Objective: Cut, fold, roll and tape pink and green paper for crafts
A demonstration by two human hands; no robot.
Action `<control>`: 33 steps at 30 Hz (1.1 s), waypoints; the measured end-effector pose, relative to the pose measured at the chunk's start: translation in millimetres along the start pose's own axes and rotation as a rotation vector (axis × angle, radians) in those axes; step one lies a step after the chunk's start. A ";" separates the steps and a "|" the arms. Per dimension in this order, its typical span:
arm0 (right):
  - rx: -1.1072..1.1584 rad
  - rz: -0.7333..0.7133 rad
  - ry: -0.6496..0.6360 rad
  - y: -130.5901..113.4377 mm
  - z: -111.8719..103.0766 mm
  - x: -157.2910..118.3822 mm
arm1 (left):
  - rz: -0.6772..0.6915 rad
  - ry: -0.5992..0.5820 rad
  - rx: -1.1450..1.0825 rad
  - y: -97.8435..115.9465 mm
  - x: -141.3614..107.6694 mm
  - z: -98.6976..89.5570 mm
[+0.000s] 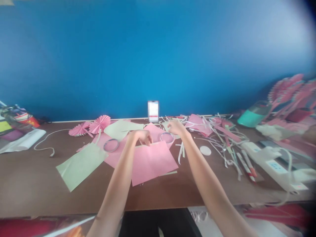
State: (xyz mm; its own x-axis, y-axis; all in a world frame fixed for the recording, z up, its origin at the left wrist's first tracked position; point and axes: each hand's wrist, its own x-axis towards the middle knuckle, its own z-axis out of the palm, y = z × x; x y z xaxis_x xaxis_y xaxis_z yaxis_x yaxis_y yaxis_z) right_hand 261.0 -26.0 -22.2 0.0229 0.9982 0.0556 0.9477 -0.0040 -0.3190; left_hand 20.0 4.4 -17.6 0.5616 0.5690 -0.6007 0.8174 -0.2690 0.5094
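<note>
A pink sheet of paper [154,163] lies on the brown table in front of me. At its upper edge is my left hand [143,136], its fingers bent down onto the paper. Farther right and a little beyond the sheet, my right hand [175,127] is closed, fingers pinched together; anything between them is too small to make out. A roll of tape [167,138] lies just below my right hand, and another tape roll [111,145] rests left of my left hand. Pale green sheets [82,166] lie to the left.
A phone [153,111] stands against the blue wall. Pink paper fans [99,124] lie at the back left. Paper strips [222,138], markers [246,167], a white disc [205,150] and a power strip [274,164] are on the right. A white cable [39,148] lies left.
</note>
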 end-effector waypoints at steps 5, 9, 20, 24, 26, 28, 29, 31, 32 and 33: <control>-0.002 0.029 -0.095 7.5 10.4 3.6 | -0.013 -0.011 0.004 -3.7 3.2 -1.7; -0.025 0.094 -0.124 13.8 12.8 3.2 | 0.019 0.013 0.047 -4.7 2.6 -3.1; -0.062 0.150 -0.109 17.4 12.0 0.9 | 0.107 0.054 0.148 5.9 1.1 -3.4; -0.054 0.155 -0.089 20.4 14.7 2.7 | 0.109 0.085 0.158 6.6 3.0 -2.8; -0.052 0.167 -0.093 21.6 16.6 4.8 | 0.104 0.113 0.121 4.9 3.9 -2.3; -0.051 0.181 -0.101 22.1 18.3 7.1 | 0.115 0.248 0.101 2.0 5.0 -1.7; -0.051 0.187 -0.105 22.3 18.9 8.1 | 0.123 0.348 0.100 0.2 5.9 -1.4; -0.044 0.191 -0.116 22.4 19.2 9.5 | 0.126 0.561 0.110 -4.1 9.2 -0.7; -0.037 0.189 -0.120 22.4 18.9 9.9 | 0.115 0.652 0.117 -6.8 11.8 -0.2; -0.030 0.186 -0.124 22.4 18.5 10.1 | 0.095 0.722 0.125 -9.8 14.9 0.4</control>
State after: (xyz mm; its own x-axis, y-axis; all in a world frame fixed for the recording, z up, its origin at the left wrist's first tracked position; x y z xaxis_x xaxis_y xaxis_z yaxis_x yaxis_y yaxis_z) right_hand 276.6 -14.9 -46.3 0.1610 0.9797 -0.1192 0.9398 -0.1891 -0.2847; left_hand 20.4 15.1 -31.7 0.4414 0.8971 0.0198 0.8021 -0.4044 0.4395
